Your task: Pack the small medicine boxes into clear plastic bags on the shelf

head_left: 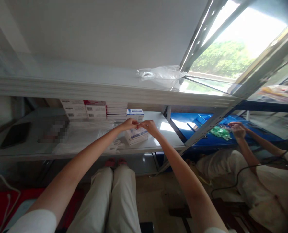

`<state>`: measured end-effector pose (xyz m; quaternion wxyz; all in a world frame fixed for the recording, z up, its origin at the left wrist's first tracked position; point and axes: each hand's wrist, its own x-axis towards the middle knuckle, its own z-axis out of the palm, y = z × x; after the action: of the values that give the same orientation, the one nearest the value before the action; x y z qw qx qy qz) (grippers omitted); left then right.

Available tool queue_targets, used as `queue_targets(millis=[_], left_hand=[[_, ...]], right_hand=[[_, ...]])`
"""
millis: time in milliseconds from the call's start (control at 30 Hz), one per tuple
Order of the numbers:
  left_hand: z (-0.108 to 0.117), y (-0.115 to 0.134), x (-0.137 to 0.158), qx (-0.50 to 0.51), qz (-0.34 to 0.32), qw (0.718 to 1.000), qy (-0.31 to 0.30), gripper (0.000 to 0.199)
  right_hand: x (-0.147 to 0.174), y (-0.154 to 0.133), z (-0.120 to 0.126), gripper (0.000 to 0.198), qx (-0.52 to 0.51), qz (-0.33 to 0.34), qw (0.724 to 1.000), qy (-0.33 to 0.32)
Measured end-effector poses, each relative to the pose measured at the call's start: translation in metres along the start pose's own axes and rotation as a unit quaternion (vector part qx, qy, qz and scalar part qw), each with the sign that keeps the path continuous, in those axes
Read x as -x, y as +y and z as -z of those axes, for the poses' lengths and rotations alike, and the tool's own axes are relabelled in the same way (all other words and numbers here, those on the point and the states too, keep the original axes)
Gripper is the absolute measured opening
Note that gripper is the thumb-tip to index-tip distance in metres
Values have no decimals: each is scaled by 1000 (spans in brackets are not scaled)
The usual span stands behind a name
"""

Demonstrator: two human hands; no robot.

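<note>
The grey metal rack fills the view, its upper shelf [85, 85] running broad and pale right across, daylight pouring in from the window [221, 58] at right, green leaves outside. Below it sits the lower shelf [167, 131], grey and glossy, light glinting off its right end. Over to the right, a co-worker [246, 174] in pale clothes works at a blue surface [182, 124], both hands up by a green bundle [220, 132]. Back on the lower shelf: clear plastic [85, 134] spreads crumpled along the front, stacked cartons [95, 110], white with red, stand behind it, and a dark flat device [15, 135] lies far left. Now the white-and-blue box [137, 136], right of the plastic, near the front edge, directly below the hands, with a similar box [134, 113] behind. And here's the left hand [130, 124], fingers bent inward, meeting the right hand [148, 125], fingertips drawn together; whether either grips something small, I can't tell.
</note>
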<state>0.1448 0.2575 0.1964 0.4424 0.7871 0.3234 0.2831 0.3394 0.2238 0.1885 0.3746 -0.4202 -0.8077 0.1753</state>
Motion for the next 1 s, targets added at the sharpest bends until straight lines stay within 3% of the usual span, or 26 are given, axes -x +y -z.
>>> queue_targets(millis=[200,333,433,600,667,833,1000], left_hand=[[1,-5,4,179,49,981,-49,26],[-1,-13,-3,192,13,980,-41,30],[-2,-23,-14,125,-18,992,8,14],[0,-30,-18,-8,-33,995,92,9],[4,-28,-14,-52,-71,991,99,8],[22,-29,10,-206,-152,962,99,15],[36,-55,41,-324,-140,934,49,15]], right_hand=[[2,-4,9,17,153,64,986,8],[3,-11,1,16,235,97,967,4],[4,-14,-7,16,238,91,967,25],[5,-3,-11,18,242,69,965,77],[8,1,-9,20,259,48,961,87],[21,2,-4,21,312,-86,938,121],[49,6,-11,30,364,-167,907,131]])
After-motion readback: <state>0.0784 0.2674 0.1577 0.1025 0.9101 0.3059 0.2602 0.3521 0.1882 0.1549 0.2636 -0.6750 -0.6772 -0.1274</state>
